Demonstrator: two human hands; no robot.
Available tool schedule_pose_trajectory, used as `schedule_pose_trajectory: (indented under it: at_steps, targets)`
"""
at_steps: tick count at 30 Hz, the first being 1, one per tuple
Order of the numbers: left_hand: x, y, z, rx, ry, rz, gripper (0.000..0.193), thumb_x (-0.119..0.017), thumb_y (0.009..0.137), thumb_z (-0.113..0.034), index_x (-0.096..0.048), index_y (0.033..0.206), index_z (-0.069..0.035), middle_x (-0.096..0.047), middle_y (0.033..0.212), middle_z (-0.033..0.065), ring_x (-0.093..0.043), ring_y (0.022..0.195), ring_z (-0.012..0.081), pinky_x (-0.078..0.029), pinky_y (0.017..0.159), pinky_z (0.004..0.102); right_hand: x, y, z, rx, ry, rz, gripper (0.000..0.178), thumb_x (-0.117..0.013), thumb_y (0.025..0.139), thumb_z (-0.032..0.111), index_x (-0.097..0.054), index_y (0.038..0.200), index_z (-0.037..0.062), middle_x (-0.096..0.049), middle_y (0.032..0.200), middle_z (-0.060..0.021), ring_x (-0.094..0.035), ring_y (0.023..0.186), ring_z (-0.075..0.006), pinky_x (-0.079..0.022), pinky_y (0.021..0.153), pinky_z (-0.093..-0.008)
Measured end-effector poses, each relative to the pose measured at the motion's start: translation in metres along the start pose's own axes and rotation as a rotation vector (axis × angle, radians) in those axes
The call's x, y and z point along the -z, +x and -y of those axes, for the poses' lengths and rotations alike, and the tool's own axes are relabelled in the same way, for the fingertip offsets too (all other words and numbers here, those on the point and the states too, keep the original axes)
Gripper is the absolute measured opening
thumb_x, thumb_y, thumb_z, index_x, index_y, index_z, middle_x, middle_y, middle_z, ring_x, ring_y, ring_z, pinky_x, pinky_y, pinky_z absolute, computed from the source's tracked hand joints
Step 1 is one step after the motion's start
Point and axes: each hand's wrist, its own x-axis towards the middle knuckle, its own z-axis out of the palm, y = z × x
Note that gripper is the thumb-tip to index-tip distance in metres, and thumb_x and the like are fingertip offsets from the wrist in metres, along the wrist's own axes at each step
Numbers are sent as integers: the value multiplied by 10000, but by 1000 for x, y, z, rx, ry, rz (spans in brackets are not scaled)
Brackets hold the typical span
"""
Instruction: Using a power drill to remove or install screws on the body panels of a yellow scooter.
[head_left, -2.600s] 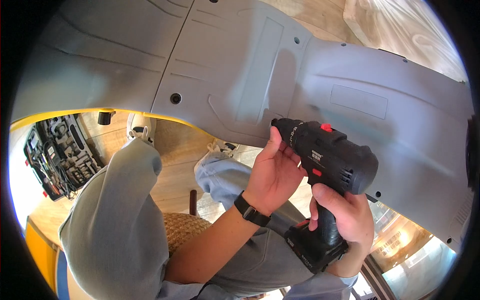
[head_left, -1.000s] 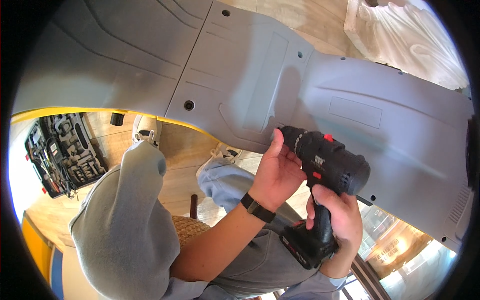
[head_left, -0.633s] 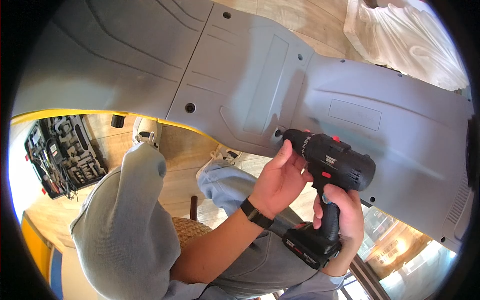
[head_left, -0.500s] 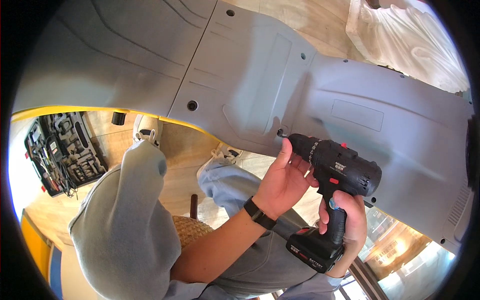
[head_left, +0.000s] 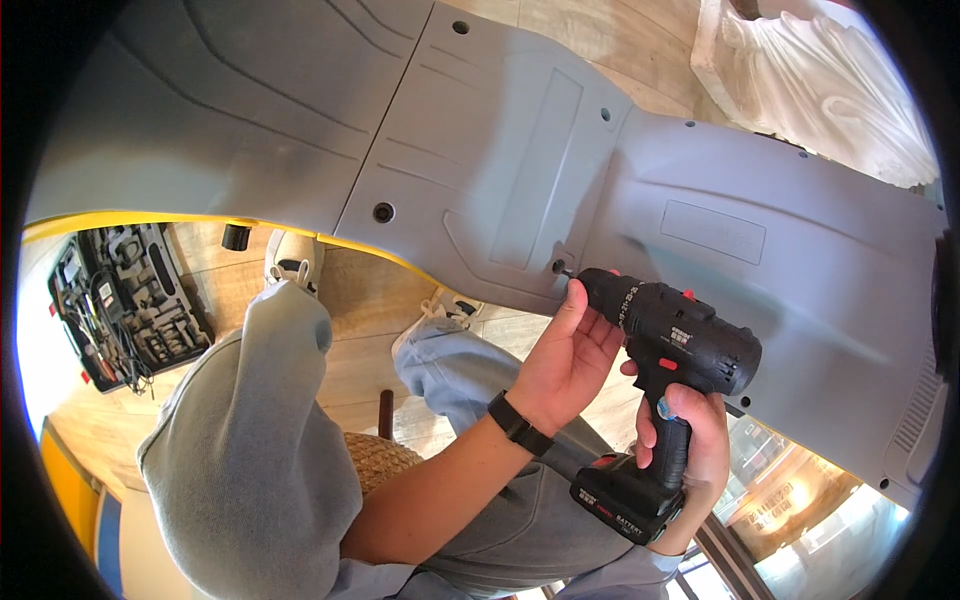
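Note:
A black cordless drill [head_left: 675, 335] with a battery at its base is held at a grey moulded plastic panel [head_left: 480, 130]. Wrapped around its handle is my right hand [head_left: 705, 440], thumb on the near side and fingers by the trigger. My left hand [head_left: 565, 365], a black band on its wrist, steadies the drill's front end with the thumb along the chuck; some of its fingers pass behind the drill. The short bit [head_left: 570, 273] points at a dark screw hole [head_left: 559, 267] near the panel's lower edge. How deep the bit sits cannot be made out.
More recessed holes dot the panel, one [head_left: 383, 212] to the left. A toolbox [head_left: 130, 305] with sockets and tools lies open on the wooden floor at left. My knee [head_left: 250, 420] rises below the panel. A white draped sculpted object [head_left: 820, 85] stands at far right.
The drill has shifted very slightly; its chuck appears a little to the right, and its battery end a little to the left. Both hands keep their hold.

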Motion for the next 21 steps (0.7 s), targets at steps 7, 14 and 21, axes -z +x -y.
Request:
schedule_pose_trajectory:
  at_steps: [7,14,21]
  targets:
    - [10,4,-4,-42,181,131,384,-513,1026,-322,-526,1309,-63,-610,1253,33,-551,1174,165,-428,1036,337,-8,11,-3,44,6,-61,615,-678,791,301,-514,1194,-133,-635,1019,-246,-495,409,-145,-449,317,-258]
    - [7,2,-4,-35,140,93,285,-547,1018,-274,-584,1230,-87,-633,1184,19,-570,1108,129,-455,980,314,-14,10,-1,51,0,-54,604,-670,802,303,-517,1182,-140,-632,1008,-239,-494,408,-145,-449,319,-257]
    - [2,0,-6,-45,185,1,256,-565,1005,-325,-619,1100,-94,-671,1075,-1,-612,986,115,-488,868,293,-17,10,0,27,-19,-38,595,-668,797,290,-521,1182,-139,-632,1022,-240,-507,427,-149,-460,330,-265]
